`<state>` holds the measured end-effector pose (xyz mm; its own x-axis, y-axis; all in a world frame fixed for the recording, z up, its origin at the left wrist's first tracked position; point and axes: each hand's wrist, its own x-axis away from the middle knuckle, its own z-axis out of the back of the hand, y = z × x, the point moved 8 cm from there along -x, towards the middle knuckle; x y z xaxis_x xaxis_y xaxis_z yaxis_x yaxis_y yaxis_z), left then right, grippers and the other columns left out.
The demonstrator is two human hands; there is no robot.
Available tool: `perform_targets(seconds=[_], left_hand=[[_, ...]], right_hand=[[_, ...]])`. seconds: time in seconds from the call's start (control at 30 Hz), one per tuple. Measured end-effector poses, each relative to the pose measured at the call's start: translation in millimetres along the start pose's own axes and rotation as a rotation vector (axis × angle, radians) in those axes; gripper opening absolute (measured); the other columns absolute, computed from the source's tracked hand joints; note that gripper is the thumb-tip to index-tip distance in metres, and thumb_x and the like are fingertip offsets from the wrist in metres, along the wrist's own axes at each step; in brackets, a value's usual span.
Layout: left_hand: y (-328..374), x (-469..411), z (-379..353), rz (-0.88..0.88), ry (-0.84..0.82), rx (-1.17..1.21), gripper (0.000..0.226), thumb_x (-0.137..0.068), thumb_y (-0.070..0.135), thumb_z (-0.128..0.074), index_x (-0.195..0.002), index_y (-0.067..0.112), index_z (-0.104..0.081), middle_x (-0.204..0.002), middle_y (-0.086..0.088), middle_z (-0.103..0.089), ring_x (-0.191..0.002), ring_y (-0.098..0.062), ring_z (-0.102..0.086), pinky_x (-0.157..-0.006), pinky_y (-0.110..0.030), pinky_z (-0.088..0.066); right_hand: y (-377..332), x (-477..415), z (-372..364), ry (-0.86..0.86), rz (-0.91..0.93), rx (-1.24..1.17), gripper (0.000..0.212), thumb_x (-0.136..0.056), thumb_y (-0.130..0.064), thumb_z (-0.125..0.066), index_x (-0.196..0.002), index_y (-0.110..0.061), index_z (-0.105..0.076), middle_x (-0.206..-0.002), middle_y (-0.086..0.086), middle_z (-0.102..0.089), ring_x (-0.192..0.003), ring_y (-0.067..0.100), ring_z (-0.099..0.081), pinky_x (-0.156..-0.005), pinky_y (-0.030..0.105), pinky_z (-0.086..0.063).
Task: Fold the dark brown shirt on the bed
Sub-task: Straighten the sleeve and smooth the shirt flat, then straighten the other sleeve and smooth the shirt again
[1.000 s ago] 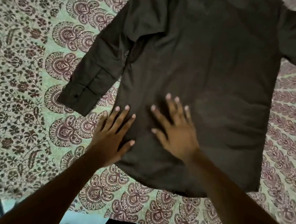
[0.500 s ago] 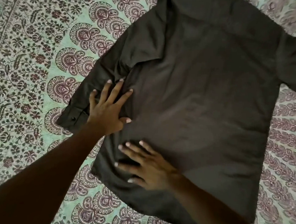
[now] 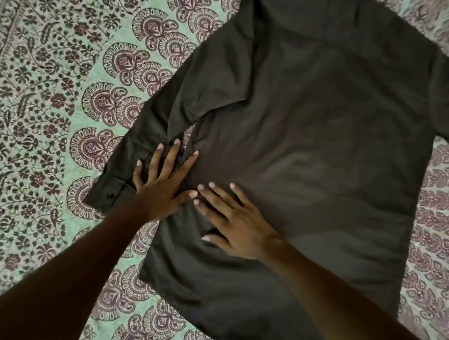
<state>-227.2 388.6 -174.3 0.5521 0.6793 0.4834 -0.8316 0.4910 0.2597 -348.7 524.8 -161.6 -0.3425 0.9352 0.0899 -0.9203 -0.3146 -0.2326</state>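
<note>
The dark brown shirt (image 3: 311, 149) lies spread flat on the bed (image 3: 51, 106), filling the centre and right of the frame, its hem toward the bottom edge. The bed's sheet is mint green with maroon paisley and flower print. One sleeve (image 3: 169, 108) runs down from the shoulder toward the left centre and ends in a cuff (image 3: 106, 191) with a dark button (image 3: 110, 195). The other sleeve leaves the frame at the upper right.

The left hand (image 3: 161, 189) lies flat with fingers spread, across the lower sleeve and the shirt's side edge. The right hand (image 3: 236, 223), also flat and spread, presses on the shirt's body just beside it, fingertips close to the left thumb.
</note>
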Motion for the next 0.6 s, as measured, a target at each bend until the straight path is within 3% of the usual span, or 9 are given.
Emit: perform_targets(seconds=[0.1, 0.2, 0.27, 0.33, 0.4, 0.43, 0.47, 0.53, 0.6], left_hand=[[2, 3, 6, -0.036, 0.073, 0.01, 0.071, -0.09, 0.075, -0.019, -0.156, 0.061, 0.004, -0.17, 0.018, 0.019, -0.159, -0.021, 0.011, -0.119, -0.069, -0.004], [3, 7, 10, -0.068, 0.12, 0.113, 0.065, -0.097, 0.061, -0.029, -0.159, 0.053, -0.014, -0.172, 0.018, 0.005, -0.159, -0.016, 0.002, -0.119, -0.066, -0.007], [1, 10, 29, -0.052, 0.251, 0.249, 0.055, -0.102, 0.048, -0.039, -0.156, 0.044, -0.031, -0.169, 0.014, -0.014, -0.153, -0.019, -0.02, -0.115, -0.062, -0.019], [-10, 14, 55, 0.024, 0.468, 0.332, 0.046, -0.105, 0.038, -0.044, -0.15, 0.031, -0.043, -0.16, 0.001, -0.029, -0.139, -0.027, -0.036, -0.109, -0.058, -0.028], [-29, 12, 71, 0.202, 0.582, 0.316, 0.045, -0.105, 0.033, -0.05, -0.147, 0.019, -0.045, -0.154, -0.01, -0.034, -0.136, -0.033, -0.038, -0.108, -0.058, -0.028], [-40, 7, 73, 0.316, 0.548, 0.287, 0.05, -0.102, 0.035, -0.055, -0.146, 0.015, -0.042, -0.153, -0.014, -0.034, -0.136, -0.036, -0.036, -0.109, -0.061, -0.028], [-53, 0, 72, 0.427, 0.455, 0.28, 0.056, -0.098, 0.036, -0.061, -0.144, 0.011, -0.041, -0.152, -0.018, -0.032, -0.138, -0.039, -0.033, -0.11, -0.063, -0.026], [-73, -11, 70, 0.549, 0.285, 0.314, 0.05, -0.096, 0.039, -0.066, -0.13, 0.007, -0.047, -0.15, -0.023, -0.032, -0.138, -0.043, -0.028, -0.111, -0.064, -0.025], [-82, -20, 84, 0.485, 0.276, 0.289, 0.037, -0.1, 0.038, -0.062, -0.116, 0.006, -0.054, -0.138, -0.025, -0.044, -0.13, -0.045, -0.038, -0.103, -0.06, -0.037]], right_hand=[[58, -14, 19, 0.18, -0.38, -0.02, 0.069, -0.104, -0.056, -0.044, -0.161, -0.018, -0.037, -0.173, 0.013, -0.018, -0.16, 0.033, -0.017, -0.124, 0.06, -0.025], [118, -23, 28, 0.188, -0.767, -0.1, 0.074, -0.103, -0.061, -0.037, -0.165, -0.024, -0.025, -0.176, 0.01, -0.005, -0.161, 0.037, -0.004, -0.127, 0.061, -0.012], [124, -39, 25, 0.116, -0.755, -0.107, 0.077, -0.101, -0.065, -0.032, -0.166, -0.027, -0.019, -0.176, 0.007, -0.001, -0.161, 0.038, -0.001, -0.127, 0.063, -0.008], [101, -63, 23, 0.051, -0.54, -0.06, 0.075, -0.101, -0.064, -0.03, -0.166, -0.028, -0.018, -0.176, 0.005, -0.004, -0.162, 0.035, -0.004, -0.126, 0.064, -0.012], [76, -75, 22, 0.029, -0.343, -0.079, 0.07, -0.103, -0.06, -0.028, -0.165, -0.027, -0.026, -0.175, 0.004, -0.013, -0.161, 0.032, -0.012, -0.129, 0.058, -0.015], [72, -77, 25, 0.048, -0.315, -0.124, 0.067, -0.104, -0.057, -0.028, -0.162, -0.025, -0.034, -0.173, 0.004, -0.021, -0.16, 0.029, -0.019, -0.129, 0.054, -0.018], [74, -79, 30, 0.096, -0.345, -0.189, 0.064, -0.105, -0.054, -0.031, -0.158, -0.021, -0.043, -0.169, 0.005, -0.033, -0.157, 0.028, -0.03, -0.127, 0.052, -0.026], [89, -84, 52, 0.284, -0.554, -0.366, 0.055, -0.105, -0.048, -0.042, -0.144, -0.013, -0.058, -0.143, 0.009, -0.061, -0.134, 0.029, -0.058, -0.109, 0.048, -0.05], [114, -86, 64, 0.503, -0.889, -0.618, 0.046, -0.102, -0.046, -0.056, -0.135, -0.013, -0.062, -0.101, -0.001, -0.073, -0.099, 0.026, -0.072, -0.088, 0.044, -0.059]])
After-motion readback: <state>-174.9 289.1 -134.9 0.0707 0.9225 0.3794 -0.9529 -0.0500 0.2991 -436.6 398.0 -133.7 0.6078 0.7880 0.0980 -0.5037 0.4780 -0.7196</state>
